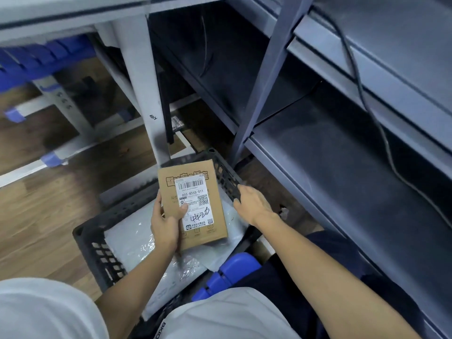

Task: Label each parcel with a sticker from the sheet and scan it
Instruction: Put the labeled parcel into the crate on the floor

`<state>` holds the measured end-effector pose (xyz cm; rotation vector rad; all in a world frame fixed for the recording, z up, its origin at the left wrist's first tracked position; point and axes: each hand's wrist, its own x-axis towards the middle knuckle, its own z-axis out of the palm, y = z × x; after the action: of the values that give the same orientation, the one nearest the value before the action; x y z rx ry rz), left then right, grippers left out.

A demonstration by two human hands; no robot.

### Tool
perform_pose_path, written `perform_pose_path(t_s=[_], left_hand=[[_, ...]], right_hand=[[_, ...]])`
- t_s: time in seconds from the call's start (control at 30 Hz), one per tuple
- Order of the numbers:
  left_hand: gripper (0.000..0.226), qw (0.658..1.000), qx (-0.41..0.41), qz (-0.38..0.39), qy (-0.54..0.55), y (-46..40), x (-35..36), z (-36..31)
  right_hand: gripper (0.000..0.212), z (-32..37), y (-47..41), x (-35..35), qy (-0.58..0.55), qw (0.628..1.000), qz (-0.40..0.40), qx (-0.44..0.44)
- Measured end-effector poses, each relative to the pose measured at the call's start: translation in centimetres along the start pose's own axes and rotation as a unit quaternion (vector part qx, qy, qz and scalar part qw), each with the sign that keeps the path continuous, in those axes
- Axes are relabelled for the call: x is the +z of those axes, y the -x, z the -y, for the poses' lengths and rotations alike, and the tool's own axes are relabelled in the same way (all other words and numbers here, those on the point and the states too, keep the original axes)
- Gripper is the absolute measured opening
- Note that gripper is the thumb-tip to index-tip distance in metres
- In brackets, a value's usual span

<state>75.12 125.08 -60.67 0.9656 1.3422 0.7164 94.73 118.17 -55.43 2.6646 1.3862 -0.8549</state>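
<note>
A flat brown cardboard parcel point(168, 182) with a white shipping label point(195, 201) on its face is held above a black plastic crate point(97, 248). My left hand point(165, 223) grips the parcel's lower left edge, thumb on the label. My right hand point(252, 201) hovers palm down beside the parcel's right side, over the crate's right rim, fingers relaxed and holding nothing. White and grey plastic mailer bags point(137, 241) lie in the crate beneath the parcel.
Grey metal shelving point(342, 152) runs along the right, with a black cable point(381, 133) draped over it. A grey table leg point(149, 94) stands behind the crate. A blue stool edge point(232, 267) sits by my knee. Wooden floor point(44, 216) spreads to the left.
</note>
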Motion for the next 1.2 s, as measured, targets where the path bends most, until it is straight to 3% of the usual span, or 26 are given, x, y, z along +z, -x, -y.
perform_pose_path(t_s=[0.33, 0.63, 0.8, 1.07, 1.2], left_hand=[[0.068, 0.994, 0.099, 0.036, 0.03, 0.6, 3.2, -6.9], [0.058, 0.96, 0.243, 0.113, 0.079, 3.7, 6.7, -17.0], [0.053, 0.934, 0.321, 0.116, 0.11, 6.0, 9.0, -24.3], [0.051, 0.889, 0.383, 0.199, 0.154, 11.3, 14.9, -33.3], [0.057, 0.864, 0.412, 0.25, 0.145, 14.9, 19.2, -35.7]], right_hand=[[0.043, 1.2, 2.1, -9.2, 0.023, 0.989, -0.145, -0.029], [0.036, 3.2, 8.0, -22.7, -0.008, 0.937, -0.332, -0.106], [0.038, 1.0, 11.9, -29.2, 0.053, 0.915, -0.393, -0.073], [0.022, -6.2, 17.2, -34.7, 0.105, 0.891, -0.441, 0.032], [0.029, -10.5, 19.6, -35.5, 0.133, 0.876, -0.456, 0.086]])
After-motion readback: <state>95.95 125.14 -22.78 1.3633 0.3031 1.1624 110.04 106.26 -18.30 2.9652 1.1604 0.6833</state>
